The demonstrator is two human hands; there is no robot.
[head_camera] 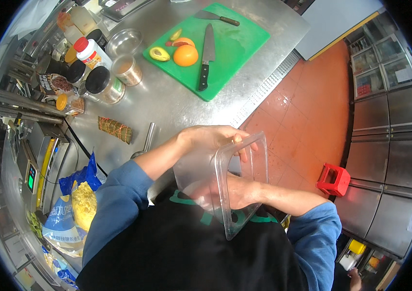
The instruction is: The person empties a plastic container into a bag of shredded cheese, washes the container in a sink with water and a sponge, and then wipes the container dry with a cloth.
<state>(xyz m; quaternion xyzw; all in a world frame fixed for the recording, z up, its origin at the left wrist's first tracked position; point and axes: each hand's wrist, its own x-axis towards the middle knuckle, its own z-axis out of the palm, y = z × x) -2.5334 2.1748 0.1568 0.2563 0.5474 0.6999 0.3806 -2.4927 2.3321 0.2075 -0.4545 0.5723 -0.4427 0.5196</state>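
A clear plastic food container (198, 171) is tipped on its side in front of my black apron, its open rim towards the right. My left hand (220, 138) holds it at the upper rim, with the fingers bent over the edge. My right hand (238, 191) reaches through the opening into the container; its fingers are blurred behind the plastic, so what they hold cannot be told. Beyond lies a green cutting board (235, 51) with a chef's knife (207, 54), a scraper (216, 17), a halved avocado (159, 54) and an orange citrus fruit (186, 55).
Jars (106, 85) and a steel bowl (124, 42) stand at the left. A leaf-wrapped bundle (115, 130), a steel-handled utensil (149, 136), a bag of shredded cheese (64, 225) and a scale (31, 176) are nearer. A red stool (333, 180) is on the floor; another person's hand (355, 279) shows lower right.
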